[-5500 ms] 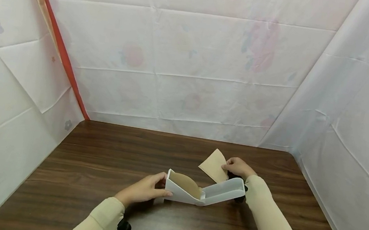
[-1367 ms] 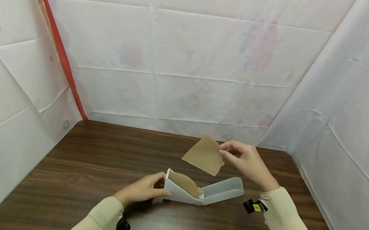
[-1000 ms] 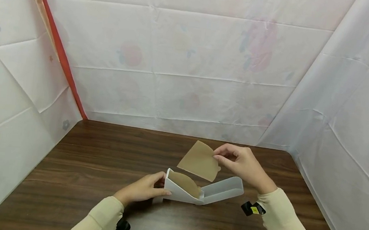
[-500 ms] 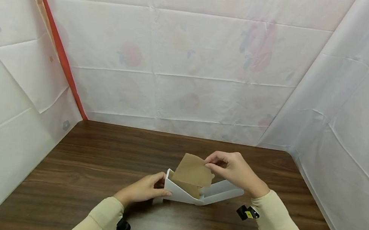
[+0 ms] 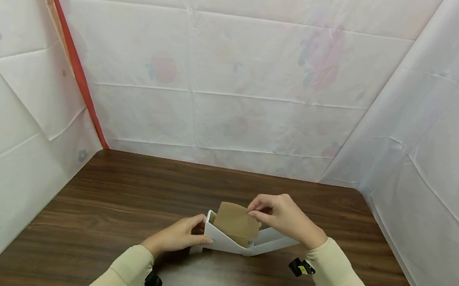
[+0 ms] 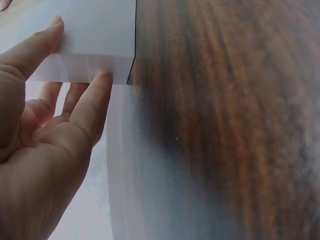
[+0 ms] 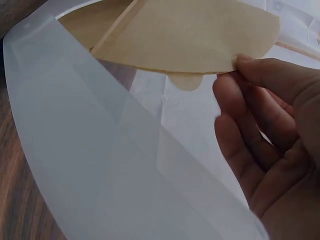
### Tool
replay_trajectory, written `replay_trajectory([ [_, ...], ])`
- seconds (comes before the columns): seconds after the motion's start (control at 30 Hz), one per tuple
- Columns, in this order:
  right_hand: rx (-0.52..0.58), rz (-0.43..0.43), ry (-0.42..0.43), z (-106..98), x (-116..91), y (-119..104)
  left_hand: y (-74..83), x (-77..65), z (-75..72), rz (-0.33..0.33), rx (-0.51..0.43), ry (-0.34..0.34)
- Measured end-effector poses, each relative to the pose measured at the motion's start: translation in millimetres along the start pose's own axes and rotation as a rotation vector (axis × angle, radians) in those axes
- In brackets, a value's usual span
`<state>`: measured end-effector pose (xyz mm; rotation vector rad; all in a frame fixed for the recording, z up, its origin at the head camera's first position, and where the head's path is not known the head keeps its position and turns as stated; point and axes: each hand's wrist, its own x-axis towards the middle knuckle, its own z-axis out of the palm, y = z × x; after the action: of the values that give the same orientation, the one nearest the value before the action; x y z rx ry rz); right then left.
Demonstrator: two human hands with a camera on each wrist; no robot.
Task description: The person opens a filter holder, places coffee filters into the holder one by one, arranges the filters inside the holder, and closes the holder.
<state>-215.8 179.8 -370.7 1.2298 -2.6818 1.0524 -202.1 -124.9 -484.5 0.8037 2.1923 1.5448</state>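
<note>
A white V-shaped plastic holder [image 5: 226, 242] stands on the dark wooden table [image 5: 120, 206], with brown paper filters inside. My left hand [image 5: 176, 237] grips its left end, thumb on top and fingers against the white wall [image 6: 95, 45]. My right hand [image 5: 281, 215] pinches the upper right edge of a brown paper filter [image 5: 236, 220] that sits partly inside the holder, over the stack. The right wrist view shows the filter [image 7: 190, 35] pinched between fingertip and thumb, above the holder's translucent flap [image 7: 100, 165].
White sheeting with faint flower prints walls the table on the left, back and right. A red-orange strip [image 5: 73, 59] runs down the left wall. Bare wood lies all around the holder. Small black devices sit at both wrists.
My right hand has brought the filter from the air down and to the left, into the holder. The left hand has stayed on the holder's end.
</note>
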Motion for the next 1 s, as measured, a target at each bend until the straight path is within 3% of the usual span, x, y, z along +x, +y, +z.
replay_trajectory([
  [0.27,-0.014,0.054,-0.017,8.7,1.3,-2.4,0.6,-0.2,-0.8,0.003,0.003,0.001],
  [0.67,-0.04,0.01,-0.037,20.4,4.5,1.5,2.0,-0.9,0.3,-0.005,-0.005,-0.007],
  [1.0,-0.07,0.027,-0.122,26.6,6.2,2.0,0.0,0.5,0.6,0.009,-0.001,-0.004],
])
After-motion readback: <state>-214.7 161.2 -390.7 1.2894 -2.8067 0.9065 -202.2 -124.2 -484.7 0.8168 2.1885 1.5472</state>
